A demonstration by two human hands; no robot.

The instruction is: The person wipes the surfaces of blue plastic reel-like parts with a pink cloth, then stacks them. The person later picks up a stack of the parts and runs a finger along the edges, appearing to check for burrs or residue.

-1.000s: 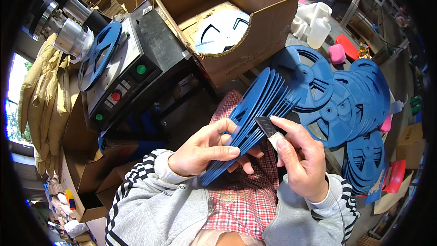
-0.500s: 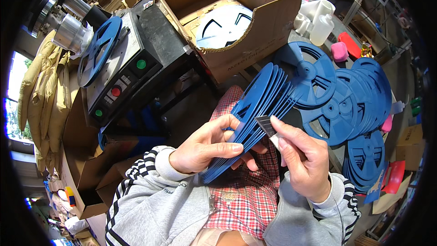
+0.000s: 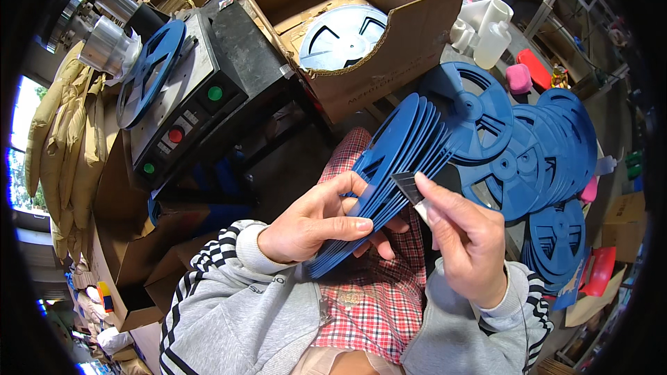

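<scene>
My left hand (image 3: 319,221) is closed around a fanned stack of blue plastic reel discs (image 3: 399,144). The thumb lies over the disc edges and fingertips show beyond the stack. Between the thumb and fingers of my right hand (image 3: 467,239) is a dark, flat cutter blade (image 3: 405,185) with a pale lower part. Its tip is next to the disc edges on the stack's right side; whether it touches them I cannot tell. The stack is tilted over my checked apron (image 3: 365,305).
More blue reel discs (image 3: 511,170) lie in overlapping piles at the right. A cardboard box (image 3: 410,42) with a pale disc inside stands ahead. At the left is a machine (image 3: 177,114) with coloured buttons and a blue disc on it. White plastic bottles (image 3: 492,45) stand behind the piles.
My right hand and the blade have shifted very slightly to the right. The left hand keeps its hold on the discs, and the view has moved a little.
</scene>
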